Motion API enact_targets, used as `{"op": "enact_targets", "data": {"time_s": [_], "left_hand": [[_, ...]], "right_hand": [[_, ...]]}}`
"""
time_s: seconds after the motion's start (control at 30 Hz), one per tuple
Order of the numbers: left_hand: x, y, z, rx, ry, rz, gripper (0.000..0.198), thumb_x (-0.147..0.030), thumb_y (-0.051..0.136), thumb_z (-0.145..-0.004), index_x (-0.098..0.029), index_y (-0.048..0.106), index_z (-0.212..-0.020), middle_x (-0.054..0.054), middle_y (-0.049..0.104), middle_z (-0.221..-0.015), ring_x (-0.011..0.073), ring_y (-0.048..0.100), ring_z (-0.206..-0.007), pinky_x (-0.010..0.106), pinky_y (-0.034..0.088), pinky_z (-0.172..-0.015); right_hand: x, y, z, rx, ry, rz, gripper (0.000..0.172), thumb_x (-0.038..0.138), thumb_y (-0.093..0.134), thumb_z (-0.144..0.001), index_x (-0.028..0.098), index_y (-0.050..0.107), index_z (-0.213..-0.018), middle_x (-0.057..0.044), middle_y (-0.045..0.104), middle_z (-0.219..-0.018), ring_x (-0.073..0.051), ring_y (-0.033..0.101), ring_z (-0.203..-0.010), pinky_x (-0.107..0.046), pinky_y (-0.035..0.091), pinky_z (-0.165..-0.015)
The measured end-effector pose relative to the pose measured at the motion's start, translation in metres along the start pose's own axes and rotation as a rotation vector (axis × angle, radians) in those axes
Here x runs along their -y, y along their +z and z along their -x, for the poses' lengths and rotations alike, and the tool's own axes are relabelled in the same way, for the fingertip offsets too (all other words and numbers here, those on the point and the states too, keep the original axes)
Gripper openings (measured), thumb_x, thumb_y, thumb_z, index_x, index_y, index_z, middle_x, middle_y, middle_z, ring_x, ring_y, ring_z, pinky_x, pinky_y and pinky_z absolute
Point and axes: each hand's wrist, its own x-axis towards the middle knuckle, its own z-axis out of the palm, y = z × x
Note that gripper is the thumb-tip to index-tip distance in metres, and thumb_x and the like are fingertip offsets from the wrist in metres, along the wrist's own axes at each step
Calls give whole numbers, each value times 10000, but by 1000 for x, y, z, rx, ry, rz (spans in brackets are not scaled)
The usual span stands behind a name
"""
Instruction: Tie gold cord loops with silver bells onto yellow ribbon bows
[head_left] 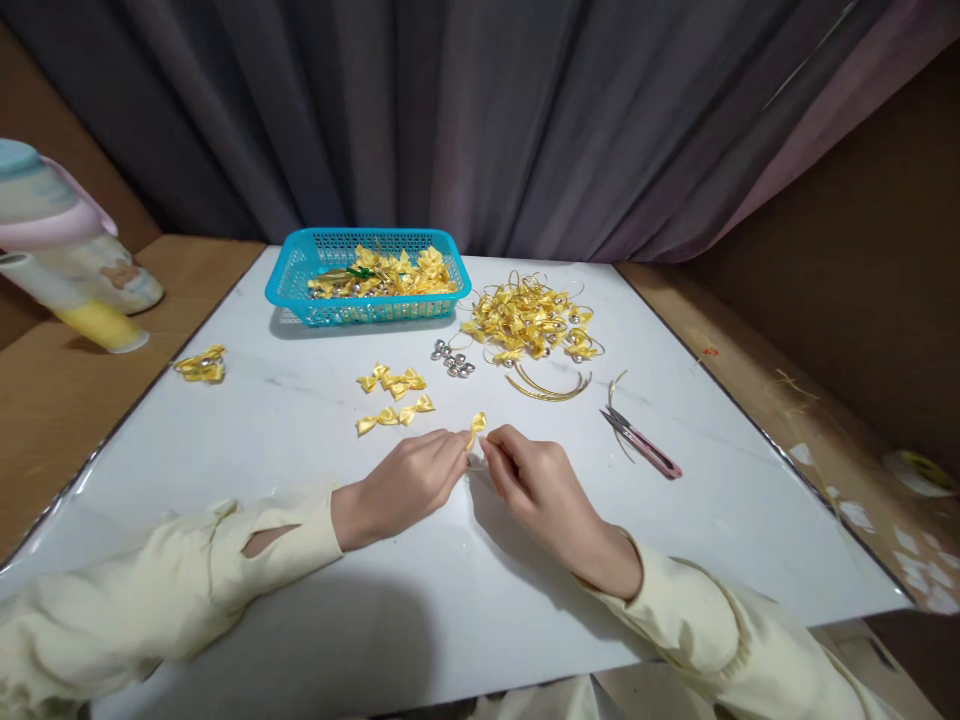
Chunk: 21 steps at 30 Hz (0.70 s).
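Pinched in the fingers of my left hand is a small yellow satin bow, held upright above the white tabletop. My right hand is closed in a pinch right beside the bow; what its fingertips grip is too small to make out. A small shiny piece shows just under the fingertips, partly hidden. Several loose yellow bows lie beyond my left hand. Past the fingertips is a cluster of silver bells. Curved gold cords rest to its right.
Pink-handled thread snips lie at right, beside a cord piece. A pile of finished-looking bows with cord loops and a blue basket holding more stand at the back. Far left are a bundle of bows and a large bottle.
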Motion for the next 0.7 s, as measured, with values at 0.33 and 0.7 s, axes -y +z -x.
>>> {"op": "enact_targets", "data": {"time_s": [0.33, 0.7], "left_hand": [[0, 0, 1, -25, 79, -74, 261, -111, 301, -932, -124, 541, -834, 61, 618, -696, 164, 601, -641, 284, 504, -597], [-2, 0, 0, -33, -73, 116, 254, -169, 304, -939, -149, 547, -869, 47, 616, -719, 159, 601, -662, 278, 490, -618]], "right_hand": [[1, 2, 1, -23, -22, -36, 201, 194, 350, -882, 212, 363, -683, 42, 412, -497, -102, 342, -416, -223, 263, -465], [-4, -1, -2, -22, 22, -91, 218, 229, 369, -906, 195, 447, -705, 19, 512, -547, -107, 431, -461, -214, 324, -504]]}}
